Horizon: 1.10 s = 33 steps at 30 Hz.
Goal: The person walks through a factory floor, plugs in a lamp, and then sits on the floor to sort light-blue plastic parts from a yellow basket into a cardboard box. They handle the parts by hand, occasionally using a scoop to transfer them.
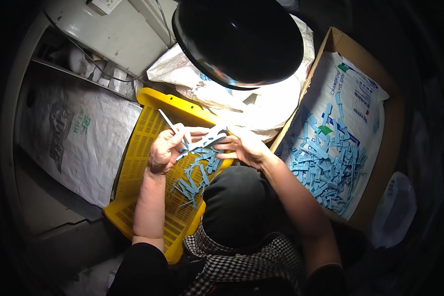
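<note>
Over a yellow perforated plastic basket [127, 177], my left hand [164, 148] pinches a thin pale stick-like tool [168, 120], whose lower end meets light-blue molded plastic parts [207, 142]. My right hand [244, 148] has its fingers around the other end of these parts, under bright light. Whether they are joined into one piece, I cannot tell. Below the hands, more loose light-blue plastic pieces [192, 185] lie in the basket. At the right, a heap of similar light-blue clip-like pieces [322, 166] rests on a white printed sack in a cardboard box.
A large black lamp shade [240, 40] hangs above white woven sacking [266, 114] beyond the basket. The cardboard box [392, 144] stands to the right. At the left are a flattened white printed sack [81, 140] and a grey machine housing [111, 40] with a cable.
</note>
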Each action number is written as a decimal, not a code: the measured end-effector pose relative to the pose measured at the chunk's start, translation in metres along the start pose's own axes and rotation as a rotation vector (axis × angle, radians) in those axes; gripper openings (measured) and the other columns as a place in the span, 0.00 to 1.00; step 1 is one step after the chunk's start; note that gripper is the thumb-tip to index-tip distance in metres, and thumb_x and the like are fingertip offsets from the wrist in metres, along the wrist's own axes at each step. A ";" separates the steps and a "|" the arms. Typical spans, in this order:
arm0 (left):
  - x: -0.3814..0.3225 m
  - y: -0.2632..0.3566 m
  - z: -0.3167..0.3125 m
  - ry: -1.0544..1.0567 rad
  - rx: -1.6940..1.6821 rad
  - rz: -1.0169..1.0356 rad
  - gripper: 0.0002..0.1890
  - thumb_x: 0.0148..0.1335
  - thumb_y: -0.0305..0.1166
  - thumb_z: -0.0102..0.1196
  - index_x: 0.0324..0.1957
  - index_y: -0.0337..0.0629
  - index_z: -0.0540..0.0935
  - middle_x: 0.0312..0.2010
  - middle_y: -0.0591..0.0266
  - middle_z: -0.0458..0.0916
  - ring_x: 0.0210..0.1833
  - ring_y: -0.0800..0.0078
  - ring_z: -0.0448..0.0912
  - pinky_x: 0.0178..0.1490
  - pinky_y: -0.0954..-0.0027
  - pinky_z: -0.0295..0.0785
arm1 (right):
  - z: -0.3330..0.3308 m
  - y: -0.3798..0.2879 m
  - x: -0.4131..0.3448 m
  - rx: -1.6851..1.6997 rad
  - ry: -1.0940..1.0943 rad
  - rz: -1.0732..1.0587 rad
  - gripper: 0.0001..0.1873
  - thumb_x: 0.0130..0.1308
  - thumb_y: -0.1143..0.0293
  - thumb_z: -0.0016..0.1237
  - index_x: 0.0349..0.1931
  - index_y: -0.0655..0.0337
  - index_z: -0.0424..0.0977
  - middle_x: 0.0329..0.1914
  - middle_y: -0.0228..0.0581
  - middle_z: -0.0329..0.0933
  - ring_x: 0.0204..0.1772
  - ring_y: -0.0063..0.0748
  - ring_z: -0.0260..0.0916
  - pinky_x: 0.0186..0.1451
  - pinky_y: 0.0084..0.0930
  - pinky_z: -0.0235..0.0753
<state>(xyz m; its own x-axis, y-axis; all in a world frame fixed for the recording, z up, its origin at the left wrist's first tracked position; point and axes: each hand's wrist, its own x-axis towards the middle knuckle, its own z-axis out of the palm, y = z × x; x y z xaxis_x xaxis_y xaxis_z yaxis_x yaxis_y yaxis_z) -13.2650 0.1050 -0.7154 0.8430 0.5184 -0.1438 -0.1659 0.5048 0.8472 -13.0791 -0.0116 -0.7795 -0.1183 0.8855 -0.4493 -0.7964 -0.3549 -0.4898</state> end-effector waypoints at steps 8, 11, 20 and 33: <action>0.014 -0.047 0.007 0.186 -0.624 -0.125 0.21 0.67 0.39 0.37 0.52 0.29 0.67 0.52 0.37 0.70 0.57 0.53 0.70 0.60 0.53 0.65 | -0.002 -0.012 0.018 0.303 0.053 -0.499 0.13 0.65 0.74 0.44 0.48 0.65 0.63 0.45 0.47 0.71 0.51 0.42 0.71 0.52 0.38 0.76; 0.023 -0.046 0.020 0.079 -0.717 -0.146 0.24 0.67 0.40 0.37 0.55 0.28 0.65 0.54 0.36 0.67 0.60 0.50 0.66 0.62 0.50 0.61 | -0.012 -0.014 0.013 0.206 0.174 -0.565 0.11 0.64 0.76 0.43 0.46 0.66 0.64 0.45 0.46 0.71 0.50 0.38 0.71 0.50 0.33 0.76; 0.042 -0.057 0.014 0.187 -0.505 -0.125 0.22 0.55 0.24 0.47 0.53 0.24 0.65 0.49 0.39 0.72 0.53 0.50 0.73 0.57 0.48 0.68 | -0.039 -0.032 0.014 0.203 0.109 -0.568 0.14 0.63 0.79 0.42 0.50 0.67 0.61 0.45 0.43 0.70 0.49 0.33 0.72 0.49 0.24 0.75; 0.067 -0.062 0.007 0.229 -0.491 -0.007 0.17 0.64 0.33 0.43 0.49 0.30 0.70 0.50 0.43 0.72 0.57 0.52 0.69 0.59 0.54 0.67 | -0.038 -0.036 0.018 0.020 0.047 -0.675 0.14 0.59 0.84 0.45 0.46 0.71 0.67 0.45 0.46 0.72 0.50 0.34 0.71 0.57 0.30 0.72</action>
<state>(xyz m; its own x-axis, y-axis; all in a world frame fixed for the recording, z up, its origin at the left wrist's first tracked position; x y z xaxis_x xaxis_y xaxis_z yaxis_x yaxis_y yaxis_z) -13.1951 0.1035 -0.7745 0.7206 0.6235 -0.3032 -0.4265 0.7434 0.5152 -13.0295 0.0055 -0.7984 0.4344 0.8970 -0.0822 -0.6973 0.2772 -0.6610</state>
